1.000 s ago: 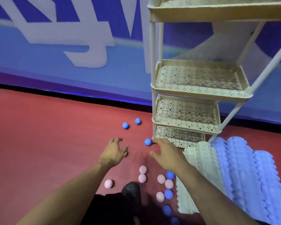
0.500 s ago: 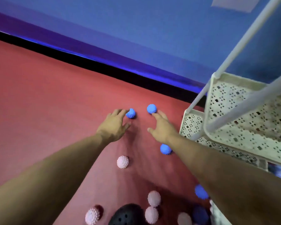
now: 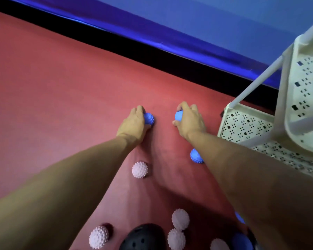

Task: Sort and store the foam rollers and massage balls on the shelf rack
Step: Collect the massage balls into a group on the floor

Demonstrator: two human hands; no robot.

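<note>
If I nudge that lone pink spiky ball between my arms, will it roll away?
Probably: the pink spiky ball is round and sits free on the flat red floor. Its nubs may slow it somewhat. It looks small, likely light.

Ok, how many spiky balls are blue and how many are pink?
Blue spiky massage balls: 5 (one gripped in the left hand, one in the right hand, two partly hidden low on the right)
Pink spiky massage balls: 5
Total: 10
</note>
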